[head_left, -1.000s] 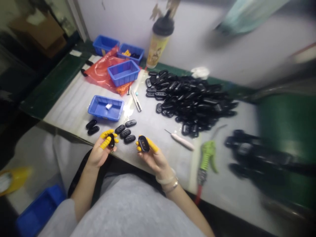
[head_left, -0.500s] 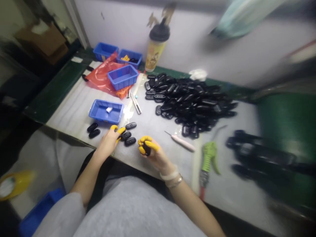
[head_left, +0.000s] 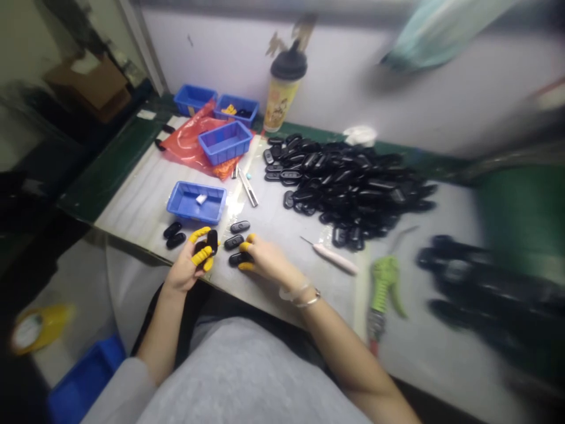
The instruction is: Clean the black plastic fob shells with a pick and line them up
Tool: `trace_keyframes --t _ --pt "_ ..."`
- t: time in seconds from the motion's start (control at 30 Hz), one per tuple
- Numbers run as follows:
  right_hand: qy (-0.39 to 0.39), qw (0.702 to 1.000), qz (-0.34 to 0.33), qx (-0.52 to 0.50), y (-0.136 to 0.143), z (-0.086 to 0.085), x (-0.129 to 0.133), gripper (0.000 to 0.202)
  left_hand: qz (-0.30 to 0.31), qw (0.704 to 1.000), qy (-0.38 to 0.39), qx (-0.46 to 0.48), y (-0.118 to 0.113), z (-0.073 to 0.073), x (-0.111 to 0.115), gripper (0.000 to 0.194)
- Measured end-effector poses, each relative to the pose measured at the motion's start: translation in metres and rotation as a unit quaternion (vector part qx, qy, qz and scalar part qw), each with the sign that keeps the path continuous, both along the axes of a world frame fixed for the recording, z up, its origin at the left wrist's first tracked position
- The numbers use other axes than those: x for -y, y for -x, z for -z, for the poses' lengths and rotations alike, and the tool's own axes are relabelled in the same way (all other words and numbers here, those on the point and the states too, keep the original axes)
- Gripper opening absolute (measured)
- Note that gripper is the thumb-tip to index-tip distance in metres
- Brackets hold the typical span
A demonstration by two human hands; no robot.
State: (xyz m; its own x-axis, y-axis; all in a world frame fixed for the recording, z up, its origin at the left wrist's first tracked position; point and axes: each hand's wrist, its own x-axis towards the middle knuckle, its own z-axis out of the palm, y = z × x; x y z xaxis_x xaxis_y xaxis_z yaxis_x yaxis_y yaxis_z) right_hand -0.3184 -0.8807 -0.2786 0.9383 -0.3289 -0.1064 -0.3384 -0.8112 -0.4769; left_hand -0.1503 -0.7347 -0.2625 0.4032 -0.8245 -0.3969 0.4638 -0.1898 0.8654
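– what does the left hand (head_left: pixel 184 272) have?
– a black oval casing (head_left: pixel 212 240), pinched between fingers in yellow finger cots (head_left: pixel 202 255), above the table's near edge.
– and the right hand (head_left: pixel 267 259)?
– its fingertips straddle the right end of a second casing (head_left: pixel 235 259) lying on the table (head_left: pixel 276 221); i can't tell whether they squeeze it.
– what's around them?
– two more casings (head_left: pixel 233 242) lie just beyond that one. another pair (head_left: pixel 175 241) lies left of the left hand, near a blue tray (head_left: pixel 194 215) with a small white piece (head_left: pixel 201 199) inside.
– farther off?
– a big heap of black casings (head_left: pixel 353 182), with a pink-handled pick (head_left: pixel 335 258) near it.
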Motion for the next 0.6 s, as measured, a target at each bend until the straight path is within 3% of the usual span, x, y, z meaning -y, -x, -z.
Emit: trace_keyframes --t 0.1,0.2,0.27,0.33,0.43,0.5,0.6 --pt "-0.065 0.997 0.023 0.036 0.002 -0.002 0.002 0.023 -0.015 0.984 0.037 -0.172 0.006 -0.003 -0.010 0.056" --pt "-0.256 0.954 0.104 0.112 0.010 -0.007 -0.001 0.025 -0.019 0.975 0.062 -0.212 0.012 -0.003 -0.014 0.060" --pt "-0.418 0.876 0.186 0.155 0.018 -0.011 -0.006 0.034 -0.017 0.975 0.079 -0.207 0.015 -0.004 -0.015 0.064" --pt "-0.556 0.766 0.256 0.195 0.030 -0.013 -0.014 0.045 -0.004 0.977 0.085 -0.195 0.019 -0.005 -0.013 0.067" --pt "-0.668 0.622 0.292 0.287 0.052 -0.012 -0.030 0.049 0.034 0.983 0.081 -0.161 0.030 -0.006 -0.001 0.065" --pt "-0.680 0.565 0.307 0.351 0.071 -0.011 -0.043 0.048 0.079 0.984 0.084 -0.137 0.042 -0.005 0.012 0.060" --pt "-0.653 0.512 0.350 0.434 0.105 -0.012 -0.062 0.048 0.179 0.973 0.089 -0.118 0.067 -0.001 0.035 0.055"
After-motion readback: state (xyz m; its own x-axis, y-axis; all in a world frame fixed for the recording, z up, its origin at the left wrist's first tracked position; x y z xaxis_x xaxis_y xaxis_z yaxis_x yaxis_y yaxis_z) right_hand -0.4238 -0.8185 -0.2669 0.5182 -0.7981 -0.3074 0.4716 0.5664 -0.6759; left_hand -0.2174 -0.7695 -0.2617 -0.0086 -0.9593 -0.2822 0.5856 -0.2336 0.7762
